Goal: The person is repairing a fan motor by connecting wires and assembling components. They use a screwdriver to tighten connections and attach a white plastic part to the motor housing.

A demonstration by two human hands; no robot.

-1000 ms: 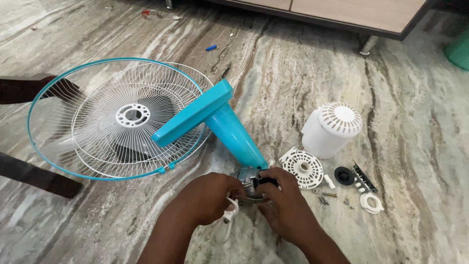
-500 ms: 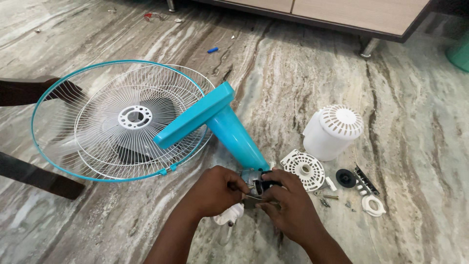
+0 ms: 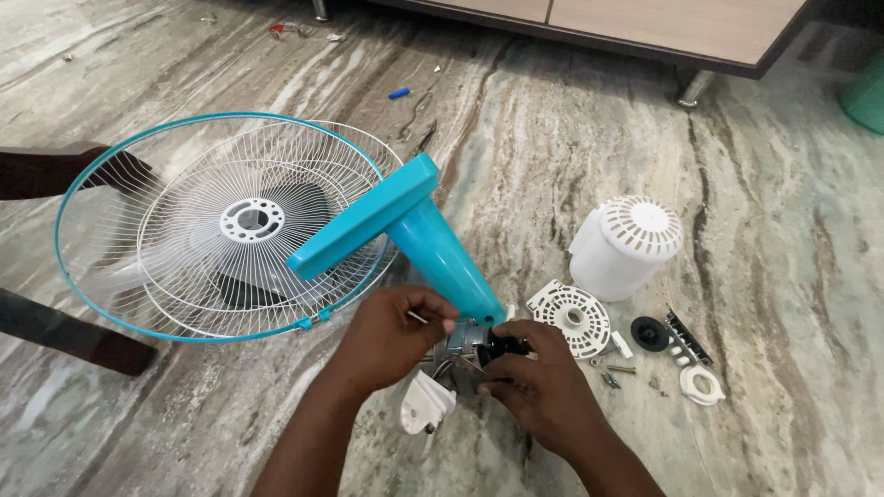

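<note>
1. Marbled grey-brown stone floor (image 3: pixel 552 138) fills the frame, with the bottom edge of a wooden cabinet (image 3: pixel 663 23) along the top.
2. Left of centre lies the round fan guard of white wire with a turquoise rim (image 3: pixel 221 225); a turquoise plastic fan stand with a tapered neck (image 3: pixel 405 235) slants across it toward the lower centre. If the neck gets levered, I reckon the guard could skid or its wires bend.
3. At centre right stands a white domed plastic motor cover with slotted top (image 3: pixel 626 244), well apart from the hands.
4. Lower centre, at the neck's end, sits the exposed grey metal motor with black fittings and wires (image 3: pixel 474 345). Tugging there looks likely to strain a wire.
5. Left hand (image 3: pixel 391 336) arches over the motor, thumb and fingers pinching a thin pin-like part. Right hand (image 3: pixel 539 391) curls from below, fingertips pressed on the black fitting.
6. Small loose screws and clips (image 3: pixel 626 373) lie at lower right, near the right hand; a careless wrist could scatter them.
</note>
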